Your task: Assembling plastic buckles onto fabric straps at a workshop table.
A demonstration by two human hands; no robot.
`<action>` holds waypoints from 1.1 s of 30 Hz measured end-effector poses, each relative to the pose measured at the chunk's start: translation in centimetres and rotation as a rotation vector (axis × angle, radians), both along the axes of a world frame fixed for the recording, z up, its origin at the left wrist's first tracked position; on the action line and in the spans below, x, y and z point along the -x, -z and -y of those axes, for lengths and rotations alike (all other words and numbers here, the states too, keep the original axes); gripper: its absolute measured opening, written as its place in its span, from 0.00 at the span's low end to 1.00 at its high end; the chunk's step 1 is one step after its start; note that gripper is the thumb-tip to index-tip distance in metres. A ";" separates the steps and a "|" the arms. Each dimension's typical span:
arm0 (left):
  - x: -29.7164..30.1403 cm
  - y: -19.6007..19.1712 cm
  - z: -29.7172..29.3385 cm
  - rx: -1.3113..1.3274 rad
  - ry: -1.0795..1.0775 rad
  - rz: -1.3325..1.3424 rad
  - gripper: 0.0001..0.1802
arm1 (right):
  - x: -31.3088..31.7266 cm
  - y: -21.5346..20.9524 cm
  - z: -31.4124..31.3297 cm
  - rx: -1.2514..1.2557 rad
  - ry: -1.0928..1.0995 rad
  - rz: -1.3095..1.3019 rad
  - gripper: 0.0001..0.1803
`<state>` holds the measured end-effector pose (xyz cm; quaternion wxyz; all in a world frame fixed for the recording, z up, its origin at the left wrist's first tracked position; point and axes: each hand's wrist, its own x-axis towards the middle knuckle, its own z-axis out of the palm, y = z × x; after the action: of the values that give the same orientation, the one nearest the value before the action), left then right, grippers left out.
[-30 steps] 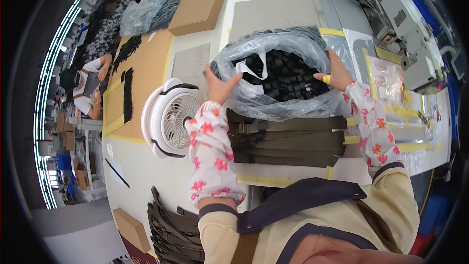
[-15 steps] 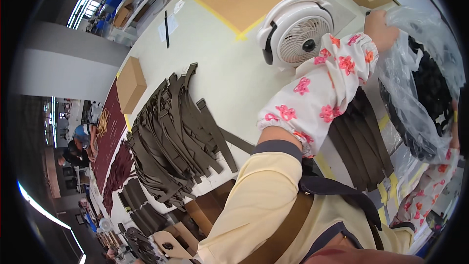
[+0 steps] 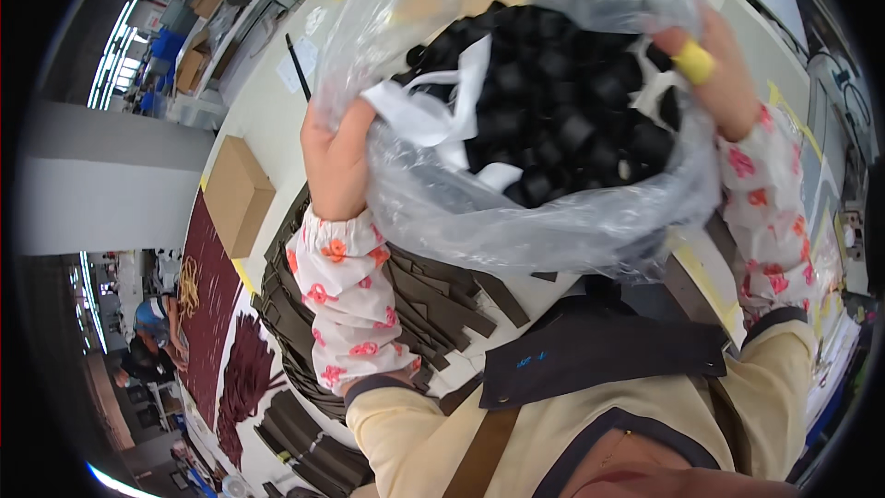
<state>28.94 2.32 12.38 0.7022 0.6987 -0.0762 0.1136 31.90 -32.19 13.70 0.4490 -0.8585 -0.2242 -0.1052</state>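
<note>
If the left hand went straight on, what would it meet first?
The left hand would probably meet more of the crumpled, clear plastic bag it holds, at the upper-left side; depth is unclear.

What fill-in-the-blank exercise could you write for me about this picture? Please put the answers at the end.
The left hand and the right hand hold a plastic bag with pieces of mostly ____ colour.
A yellow wrap is on the thumb of the ____ hand.
The white sleeve covers have a pattern of pink and orange ____.
The cardboard box near the maroon fabric is on the person's ____ side.

Answers: black; right; flowers; left.
</note>
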 end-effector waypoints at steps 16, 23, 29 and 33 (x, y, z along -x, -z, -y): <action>-2.4 16.4 -14.1 0.010 -0.287 -0.093 0.15 | -4.5 13.0 -20.3 -0.102 0.012 0.187 0.25; -5.2 19.3 -15.3 -0.100 -0.504 0.046 0.16 | -8.3 12.7 -17.7 0.321 -0.116 0.183 0.30; -7.2 22.6 -18.6 -0.392 -0.516 -0.129 0.21 | -18.7 12.7 -12.1 0.843 0.256 0.446 0.35; -8.9 17.8 -17.8 -0.467 -0.242 -0.239 0.31 | -20.3 16.8 -9.8 0.798 0.241 0.061 0.32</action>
<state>37.81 20.09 -5.40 0.5076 0.8539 0.0670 0.0929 52.25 -22.42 -3.10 0.0589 -0.9818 -0.1583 -0.0872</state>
